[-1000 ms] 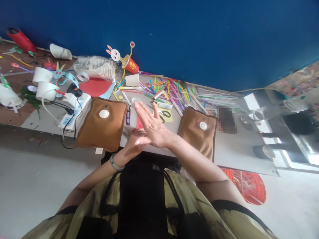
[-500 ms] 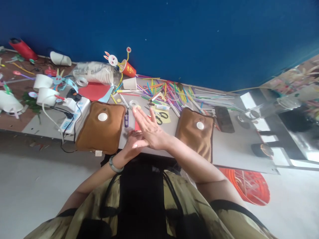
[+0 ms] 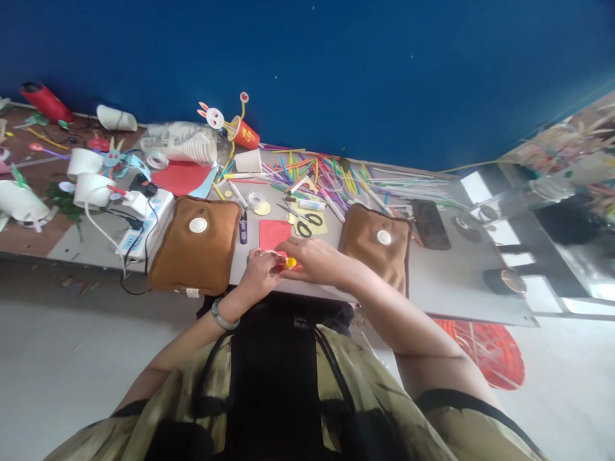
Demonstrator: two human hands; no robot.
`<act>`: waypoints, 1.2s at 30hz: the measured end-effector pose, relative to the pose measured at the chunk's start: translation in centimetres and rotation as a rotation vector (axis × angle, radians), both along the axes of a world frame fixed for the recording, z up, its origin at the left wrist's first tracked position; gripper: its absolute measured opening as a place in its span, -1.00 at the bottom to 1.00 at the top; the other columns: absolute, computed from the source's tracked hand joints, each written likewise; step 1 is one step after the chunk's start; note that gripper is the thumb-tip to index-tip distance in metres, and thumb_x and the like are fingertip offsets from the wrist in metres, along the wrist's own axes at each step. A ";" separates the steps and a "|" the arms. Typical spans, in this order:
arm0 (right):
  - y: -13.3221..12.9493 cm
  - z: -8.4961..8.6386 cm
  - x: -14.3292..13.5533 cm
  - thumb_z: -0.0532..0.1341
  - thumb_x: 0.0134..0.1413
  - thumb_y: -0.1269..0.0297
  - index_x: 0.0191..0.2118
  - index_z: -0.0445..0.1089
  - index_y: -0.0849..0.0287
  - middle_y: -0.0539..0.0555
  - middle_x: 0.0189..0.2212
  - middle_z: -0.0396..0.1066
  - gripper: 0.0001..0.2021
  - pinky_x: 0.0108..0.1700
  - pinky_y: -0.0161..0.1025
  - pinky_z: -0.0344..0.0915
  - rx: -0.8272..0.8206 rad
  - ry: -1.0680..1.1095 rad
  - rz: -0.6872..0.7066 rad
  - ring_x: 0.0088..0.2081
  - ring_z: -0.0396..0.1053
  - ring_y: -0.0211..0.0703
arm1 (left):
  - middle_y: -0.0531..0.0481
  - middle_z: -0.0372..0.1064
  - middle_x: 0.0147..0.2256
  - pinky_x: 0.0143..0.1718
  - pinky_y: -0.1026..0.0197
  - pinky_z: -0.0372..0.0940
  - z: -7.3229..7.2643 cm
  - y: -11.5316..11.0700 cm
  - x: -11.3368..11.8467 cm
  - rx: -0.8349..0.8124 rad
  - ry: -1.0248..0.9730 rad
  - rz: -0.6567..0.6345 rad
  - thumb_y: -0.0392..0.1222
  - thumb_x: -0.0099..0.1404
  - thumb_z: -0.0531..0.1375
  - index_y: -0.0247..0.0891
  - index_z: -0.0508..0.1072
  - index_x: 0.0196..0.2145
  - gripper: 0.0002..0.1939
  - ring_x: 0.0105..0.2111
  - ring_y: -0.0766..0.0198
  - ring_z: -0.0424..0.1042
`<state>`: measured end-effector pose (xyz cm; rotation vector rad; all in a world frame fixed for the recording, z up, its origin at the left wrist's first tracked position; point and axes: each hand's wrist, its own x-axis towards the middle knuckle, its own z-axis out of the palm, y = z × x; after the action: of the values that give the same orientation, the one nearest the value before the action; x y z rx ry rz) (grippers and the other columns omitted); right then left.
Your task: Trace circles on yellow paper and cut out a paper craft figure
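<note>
Gray tbl: yellow obj btwn L hand & R hand.

Site: a craft workroom. Evidence: long table along a plain blue wall; its top strewn with coloured straws, scissors, tape and cut paper. White cups lie nested in clear wrap. Handmade piece noted: red cup, tilted, with a rabbit face. Power strip at left, plugs in it. Bare grey floor below. Far right blurred: a pinkish mass, possibly more handmade pieces.
</note>
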<state>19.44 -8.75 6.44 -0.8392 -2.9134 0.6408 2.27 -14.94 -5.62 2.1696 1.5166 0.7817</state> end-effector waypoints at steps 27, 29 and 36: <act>13.5 -5.8 -4.5 0.16 0.20 0.31 -0.12 0.48 0.26 0.22 -0.11 0.55 -0.78 0.05 -0.11 0.15 0.215 0.135 -0.563 -0.01 0.35 0.07 | -0.36 0.34 0.03 0.02 -0.09 0.39 4.3 2.8 -1.5 -0.028 0.295 -0.120 -0.32 0.35 0.07 -0.36 0.39 0.02 -0.70 -0.05 -0.05 0.47; 13.3 -4.8 -3.2 0.16 0.20 0.31 -0.13 0.49 0.27 0.24 -0.10 0.54 -0.78 0.05 -0.12 0.16 0.244 0.110 -0.552 -0.01 0.36 0.08 | -0.36 0.36 0.01 -0.02 -0.04 0.39 5.0 3.9 -1.5 -0.024 0.361 -0.143 -0.35 0.37 0.04 -0.38 0.37 0.04 -0.69 -0.09 -0.02 0.49; 11.1 -2.9 2.1 0.28 0.09 0.21 -0.19 0.53 0.17 0.20 -0.18 0.57 -0.79 -0.19 -0.19 0.26 0.115 -0.298 -0.536 -0.13 0.46 0.06 | -0.33 0.40 -0.11 -0.16 0.00 0.39 6.2 7.5 -1.7 -0.072 0.486 -0.165 -0.32 0.35 0.09 -0.43 0.36 0.04 -0.69 -0.23 -0.03 0.51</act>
<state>21.51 2.40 3.53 -1.7317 -2.7158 0.3187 0.54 -7.44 0.62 2.5077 1.5165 0.1432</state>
